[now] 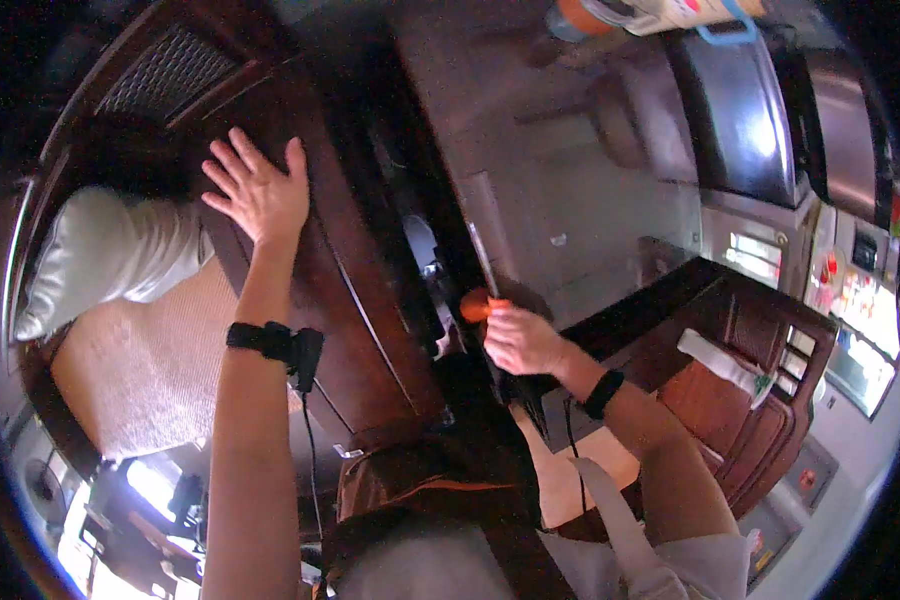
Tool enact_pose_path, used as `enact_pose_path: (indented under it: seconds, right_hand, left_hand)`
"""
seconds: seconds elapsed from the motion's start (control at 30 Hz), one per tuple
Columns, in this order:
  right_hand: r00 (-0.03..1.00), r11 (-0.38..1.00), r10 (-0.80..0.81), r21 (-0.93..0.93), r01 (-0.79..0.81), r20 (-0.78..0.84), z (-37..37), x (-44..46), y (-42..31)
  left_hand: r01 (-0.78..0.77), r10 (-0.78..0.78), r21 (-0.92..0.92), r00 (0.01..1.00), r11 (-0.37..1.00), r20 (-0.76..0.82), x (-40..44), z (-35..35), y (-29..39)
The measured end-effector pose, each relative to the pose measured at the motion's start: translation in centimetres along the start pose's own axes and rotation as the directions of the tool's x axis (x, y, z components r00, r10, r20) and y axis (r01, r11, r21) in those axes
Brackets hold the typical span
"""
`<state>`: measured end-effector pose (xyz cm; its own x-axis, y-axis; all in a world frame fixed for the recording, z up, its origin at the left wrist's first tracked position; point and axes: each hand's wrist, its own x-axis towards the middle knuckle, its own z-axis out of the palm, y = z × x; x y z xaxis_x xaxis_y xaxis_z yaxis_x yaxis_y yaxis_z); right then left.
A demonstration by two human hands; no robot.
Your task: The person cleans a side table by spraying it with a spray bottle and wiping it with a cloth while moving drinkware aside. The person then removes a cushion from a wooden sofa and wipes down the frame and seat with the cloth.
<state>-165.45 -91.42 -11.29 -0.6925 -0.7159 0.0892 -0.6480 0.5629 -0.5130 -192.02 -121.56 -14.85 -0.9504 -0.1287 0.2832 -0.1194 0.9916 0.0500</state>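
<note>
Single cam, head-worn, facing fwd & steeply down. Wide fisheye, circ. frame, dark corners, edges bowed. Wearer's clothing [400, 560] v. close at btm; L hand [260, 198] upper L, R hand [522, 338] nr ctr, both mid-dist.; window [863, 372] far R, well beyond.

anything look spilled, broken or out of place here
Nothing clearly stands out: I see no spill or breakage near the left hand, spread over dark wood, or the right hand, holding an orange item, though shadows hide detail.
</note>
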Motion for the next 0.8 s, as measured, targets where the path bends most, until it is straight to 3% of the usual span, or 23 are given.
enact_pose_path:
  seconds: [0.07,0.1,0.17,0.2,0.27,0.3,0.33,0.4,0.47,0.5,0.6,0.7,0.8]
  right_hand:
    - [0.997,0.997,0.073,0.019,-0.073,0.013,1.3,-2.6,-2.6]
    - [0.978,0.983,0.150,0.132,-0.130,-0.148,2.8,-4.0,-3.9]
    - [0.921,0.910,0.362,0.269,-0.315,-0.145,1.4,-4.5,-6.1]
    - [0.856,0.846,0.494,0.316,-0.430,-0.156,1.1,-5.1,-6.9]
    - [0.608,0.644,0.754,0.460,-0.611,-0.248,-1.9,-5.1,-6.2]
    - [0.474,0.558,0.826,0.563,-0.610,-0.305,-3.7,-5.2,-5.5]
    - [0.462,0.554,0.829,0.568,-0.609,-0.313,-5.8,-4.3,-4.8]
    - [0.236,0.440,0.898,0.779,-0.446,-0.371,-8.7,-2.4,-3.9]
    - [0.572,0.668,0.744,0.382,-0.638,-0.346,-7.3,-2.7,-2.8]
    - [0.565,0.672,0.724,0.216,-0.709,-0.395,-6.9,-1.9,-3.5]
    - [0.632,0.648,0.757,0.062,-0.759,-0.166,-0.9,-0.5,-3.2]
    - [0.820,0.826,0.557,-0.018,-0.564,-0.130,0.4,-0.7,-1.4]
    - [0.847,0.879,0.473,0.068,-0.471,-0.245,-2.6,-0.9,3.3]
  left_hand:
    - [0.001,-0.001,-0.001,1.000,1.000,0.013,0.0,0.0,0.1]
    - [0.004,-0.004,0.005,1.000,1.000,0.009,0.0,0.4,0.0]
    - [0.001,-0.002,0.022,0.999,1.000,0.042,0.2,0.1,0.1]
    - [0.002,-0.004,0.026,0.998,1.000,0.055,0.1,0.2,0.1]
    - [0.007,-0.010,0.028,0.997,1.000,0.083,0.1,0.3,0.0]
    - [0.011,-0.013,0.026,0.995,1.000,0.098,0.1,0.3,0.0]
    - [0.019,-0.021,0.023,0.994,1.000,0.107,0.2,0.2,0.0]
    - [0.012,-0.013,0.004,0.996,1.000,0.093,0.2,0.2,-0.1]
    - [0.023,-0.027,0.040,0.992,0.999,0.124,0.3,0.4,-0.3]
    - [0.034,-0.039,0.043,0.991,0.999,0.126,0.3,0.5,-0.4]
    - [0.031,-0.037,0.055,0.992,0.998,0.118,0.4,1.1,-1.0]
    - [0.030,-0.040,0.084,0.991,0.996,0.129,0.7,1.1,-1.2]
    - [0.041,-0.050,0.060,0.987,0.997,0.155,0.8,1.1,-1.5]
